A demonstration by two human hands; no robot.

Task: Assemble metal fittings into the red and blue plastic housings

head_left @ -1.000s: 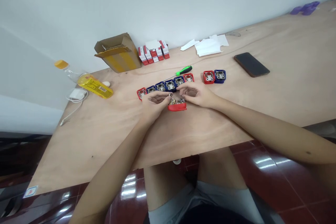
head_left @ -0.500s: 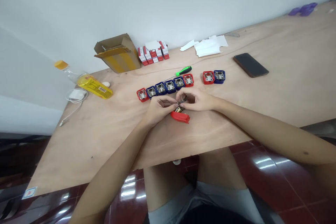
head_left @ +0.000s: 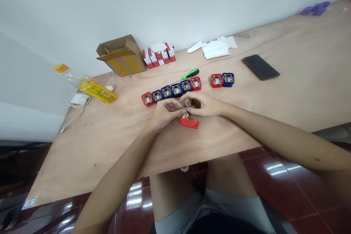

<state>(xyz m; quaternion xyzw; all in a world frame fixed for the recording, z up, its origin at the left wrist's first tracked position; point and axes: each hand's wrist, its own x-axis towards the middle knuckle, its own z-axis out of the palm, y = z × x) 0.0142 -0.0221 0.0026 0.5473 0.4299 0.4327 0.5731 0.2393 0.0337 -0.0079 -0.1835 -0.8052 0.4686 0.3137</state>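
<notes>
My left hand [head_left: 167,111] and my right hand [head_left: 202,104] meet over the table, their fingertips pinched together on a small metal part [head_left: 189,106], which is mostly hidden by my fingers. Just below them, a red plastic casing [head_left: 189,123] lies on the table with a brass-coloured piece [head_left: 185,116] at its upper side. My fingers partly hide the casing's inside. A row of red and blue holders with metal clips [head_left: 171,91] stands just beyond my hands, close to but apart from my fingers.
A green-handled screwdriver [head_left: 190,74] lies behind the row, and a red and blue pair of holders [head_left: 222,80] sits to its right. Also on the wooden table [head_left: 76,161] are a black phone [head_left: 260,67], a cardboard box [head_left: 121,55], small red-and-white boxes [head_left: 159,54], white papers [head_left: 216,49], and a bottle [head_left: 93,88].
My hands have closed in around the small metal part. The red casing now lies nearer me than a second ago, and the brass piece is more visible below my fingers.
</notes>
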